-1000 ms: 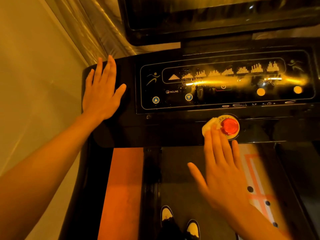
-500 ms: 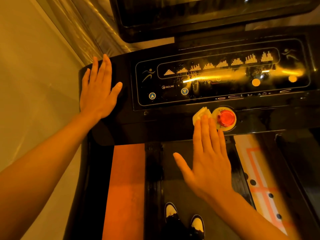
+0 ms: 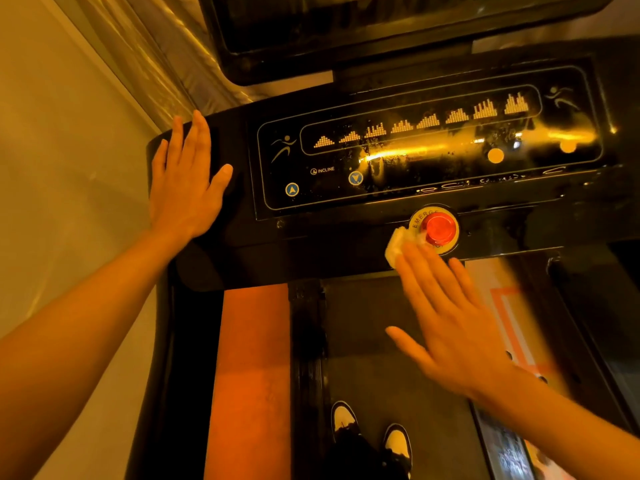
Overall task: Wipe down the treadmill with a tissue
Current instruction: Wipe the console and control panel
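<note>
The black treadmill console (image 3: 346,244) fills the middle of the head view, with a glossy control panel (image 3: 429,147) that shows wet streaks. A white folded tissue (image 3: 394,245) lies on the console's lower ledge, just left of the red emergency button (image 3: 438,228). My right hand (image 3: 450,320) presses the tissue down with straight fingers, and only the tissue's left part shows past the fingertips. My left hand (image 3: 187,188) rests flat on the console's left end, fingers straight and holding nothing.
A dark screen (image 3: 381,32) stands above the panel. A pale wall (image 3: 52,168) runs close along the left. Below are an orange side rail (image 3: 252,375), the dark belt (image 3: 374,341) and my two shoes (image 3: 370,434).
My right hand slid the tissue left off the red button's edge, then back right against it. The left hand stayed flat on the console. The camera shifted a little.
</note>
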Tool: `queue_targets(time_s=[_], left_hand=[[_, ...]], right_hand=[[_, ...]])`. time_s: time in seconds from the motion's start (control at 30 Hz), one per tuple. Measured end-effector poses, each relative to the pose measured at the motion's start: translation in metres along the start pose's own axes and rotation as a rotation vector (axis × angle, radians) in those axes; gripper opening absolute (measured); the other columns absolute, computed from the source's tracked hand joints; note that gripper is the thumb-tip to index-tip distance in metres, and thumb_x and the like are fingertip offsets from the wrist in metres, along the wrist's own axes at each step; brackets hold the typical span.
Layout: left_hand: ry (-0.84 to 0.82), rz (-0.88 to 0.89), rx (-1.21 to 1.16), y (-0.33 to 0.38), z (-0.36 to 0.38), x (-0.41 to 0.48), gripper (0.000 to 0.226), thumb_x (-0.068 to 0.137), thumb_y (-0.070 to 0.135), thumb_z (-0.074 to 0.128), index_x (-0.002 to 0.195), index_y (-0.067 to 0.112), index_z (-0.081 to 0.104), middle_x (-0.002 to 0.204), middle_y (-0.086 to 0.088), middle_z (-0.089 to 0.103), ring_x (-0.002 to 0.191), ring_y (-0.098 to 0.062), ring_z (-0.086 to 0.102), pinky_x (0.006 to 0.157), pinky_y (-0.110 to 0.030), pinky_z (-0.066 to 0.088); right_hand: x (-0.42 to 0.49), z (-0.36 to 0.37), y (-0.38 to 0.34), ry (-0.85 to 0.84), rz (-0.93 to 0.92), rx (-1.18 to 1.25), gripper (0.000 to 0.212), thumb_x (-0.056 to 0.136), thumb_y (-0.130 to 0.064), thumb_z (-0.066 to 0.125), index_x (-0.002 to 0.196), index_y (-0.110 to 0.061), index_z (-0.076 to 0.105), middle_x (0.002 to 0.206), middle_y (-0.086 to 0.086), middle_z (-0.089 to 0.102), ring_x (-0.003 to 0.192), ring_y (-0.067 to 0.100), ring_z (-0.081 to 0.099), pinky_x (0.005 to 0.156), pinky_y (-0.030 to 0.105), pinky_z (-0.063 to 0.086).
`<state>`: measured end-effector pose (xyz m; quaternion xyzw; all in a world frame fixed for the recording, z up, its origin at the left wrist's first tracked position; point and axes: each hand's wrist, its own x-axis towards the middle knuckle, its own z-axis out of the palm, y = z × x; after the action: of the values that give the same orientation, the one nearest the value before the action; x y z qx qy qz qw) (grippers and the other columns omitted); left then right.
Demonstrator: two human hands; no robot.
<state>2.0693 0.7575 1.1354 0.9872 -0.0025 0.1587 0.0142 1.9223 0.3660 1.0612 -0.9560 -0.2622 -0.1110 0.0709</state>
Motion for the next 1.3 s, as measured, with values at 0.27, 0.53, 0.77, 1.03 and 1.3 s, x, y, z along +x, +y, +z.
queue_targets(time_s=[0.27,0.53,0.77,1.03,1.3], left_hand=[[0.007,-0.001,-0.009,0.000,0.000,0.000,0.077,0.103,0.044,0.033,0.165,0.016,-0.001,0.173,-0.011,0.008,0.160,-0.028,-0.001,0.128,-0.050,0.005],[0.008,-0.008,-0.009,0.000,0.001,0.001,0.078,0.101,0.046,0.031,0.165,0.016,-0.001,0.173,-0.010,0.008,0.160,-0.028,-0.002,0.128,-0.049,0.004],[-0.004,-0.013,0.002,0.000,0.001,0.000,0.077,0.102,0.049,0.027,0.165,0.016,-0.002,0.173,-0.010,0.007,0.160,-0.029,-0.001,0.128,-0.049,0.004],[-0.037,-0.017,0.009,0.001,-0.004,-0.001,0.078,0.100,0.053,0.019,0.165,0.015,0.000,0.174,-0.007,0.005,0.160,-0.026,-0.002,0.129,-0.049,0.006],[-0.046,0.004,0.017,0.000,-0.004,-0.002,0.077,0.101,0.056,0.013,0.165,0.016,-0.004,0.174,-0.005,0.003,0.160,-0.024,-0.005,0.129,-0.049,0.009]], right_hand=[[-0.021,0.002,0.064,0.034,-0.098,-0.130,0.083,0.104,-0.064,0.025,0.165,-0.008,0.015,0.172,0.017,0.015,0.160,0.032,0.012,0.130,0.048,0.006],[-0.007,0.002,0.023,0.025,-0.108,-0.085,0.086,0.102,-0.065,0.028,0.163,-0.004,0.021,0.171,0.019,0.014,0.160,0.034,0.010,0.130,0.046,0.004],[0.027,0.008,-0.049,-0.036,-0.085,0.019,0.092,0.101,-0.072,0.028,0.165,-0.008,0.011,0.173,0.014,0.004,0.161,0.029,0.001,0.129,0.045,0.005],[0.116,0.016,-0.159,-0.069,-0.035,0.154,0.094,0.102,-0.072,0.024,0.165,-0.008,-0.001,0.173,0.011,-0.009,0.159,0.023,-0.016,0.130,0.044,-0.001],[0.095,-0.002,-0.095,-0.047,0.051,0.010,0.083,0.105,-0.068,0.017,0.166,-0.014,0.004,0.174,0.007,-0.002,0.161,0.021,-0.007,0.130,0.051,0.003]])
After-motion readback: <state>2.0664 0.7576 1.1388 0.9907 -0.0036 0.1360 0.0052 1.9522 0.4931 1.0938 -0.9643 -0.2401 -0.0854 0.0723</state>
